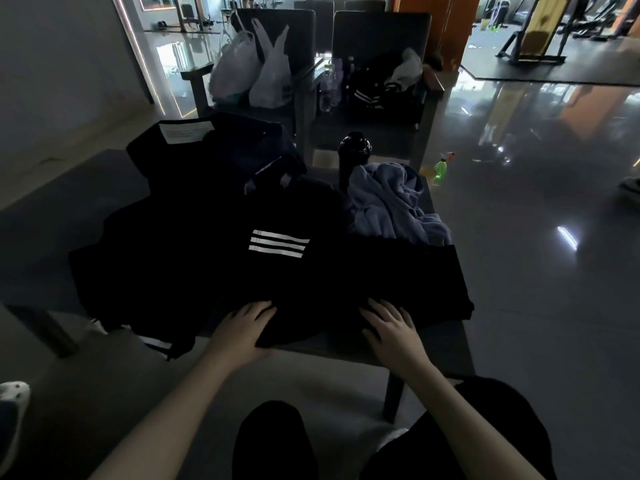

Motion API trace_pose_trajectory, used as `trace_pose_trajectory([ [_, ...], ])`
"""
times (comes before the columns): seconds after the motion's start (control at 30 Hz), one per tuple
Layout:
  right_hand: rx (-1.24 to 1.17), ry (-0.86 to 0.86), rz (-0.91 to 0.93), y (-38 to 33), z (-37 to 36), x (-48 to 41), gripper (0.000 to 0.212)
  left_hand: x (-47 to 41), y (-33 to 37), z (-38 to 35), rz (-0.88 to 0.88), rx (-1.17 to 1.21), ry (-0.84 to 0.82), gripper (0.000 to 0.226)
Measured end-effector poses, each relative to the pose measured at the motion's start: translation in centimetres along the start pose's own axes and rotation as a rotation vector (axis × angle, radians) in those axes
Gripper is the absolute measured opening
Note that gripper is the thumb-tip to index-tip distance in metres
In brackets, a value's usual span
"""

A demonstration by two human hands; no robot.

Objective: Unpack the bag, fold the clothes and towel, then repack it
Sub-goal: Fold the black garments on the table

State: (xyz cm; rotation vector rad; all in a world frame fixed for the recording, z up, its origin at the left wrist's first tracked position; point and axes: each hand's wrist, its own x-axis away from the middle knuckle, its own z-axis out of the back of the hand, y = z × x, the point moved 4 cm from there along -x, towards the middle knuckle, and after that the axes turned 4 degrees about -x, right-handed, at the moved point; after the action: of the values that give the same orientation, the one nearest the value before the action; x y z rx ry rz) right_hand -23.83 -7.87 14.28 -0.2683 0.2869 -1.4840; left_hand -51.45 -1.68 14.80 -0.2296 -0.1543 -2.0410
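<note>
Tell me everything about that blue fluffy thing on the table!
The blue towel looks soft and fleecy. It lies unfolded, crumpled in a creased heap at the far right of the table. A black bottle stands just behind its left side, and the black striped garment lies against its near edge. The left hand and right hand rest on that garment, not the towel.

The left hand (244, 327) reaches forward, palm down, fingers close together. The right hand (391, 327) lies flat beside it, fingers spread wide.
</note>
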Motion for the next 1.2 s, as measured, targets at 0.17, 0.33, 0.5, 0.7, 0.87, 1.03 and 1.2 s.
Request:
trace_pose_trajectory([
  [0.17,0.015,-0.028,-0.007,0.2,0.3,0.6,0.049,0.9,-0.1,0.7,-0.048,0.049,0.074,0.056],
  [0.33,0.088,-0.036,-0.002,-0.7,0.9,1.4,0.058,1.2,-0.7,3.1,0.068,0.248,0.068,0.043],
  [0.5,0.084,0.038,0.005,-1.1,1.3,0.9,0.055,-0.5,-2.7,5.6,0.231,0.581,0.131,0.026],
  [0.7,-0.144,0.085,-0.157,-1.2,3.1,-1.7,0.028,-2.4,-4.1,6.9,0.477,0.877,0.322,0.041],
  [0.87,-0.206,-0.001,-0.310,-0.5,3.4,-3.6,0.051,-2.6,-4.2,3.8,0.533,1.194,0.215,0.059],
  [1.03,-0.147,-0.007,-0.349,-0.5,2.3,-4.3,0.052,-2.5,-4.4,3.5,0.509,0.946,0.225,0.051],
  [1.2,-0.156,0.026,-0.428,-0.5,2.3,-4.1,0.055,-2.4,-5.2,3.4,0.548,0.881,0.343,0.034],
])
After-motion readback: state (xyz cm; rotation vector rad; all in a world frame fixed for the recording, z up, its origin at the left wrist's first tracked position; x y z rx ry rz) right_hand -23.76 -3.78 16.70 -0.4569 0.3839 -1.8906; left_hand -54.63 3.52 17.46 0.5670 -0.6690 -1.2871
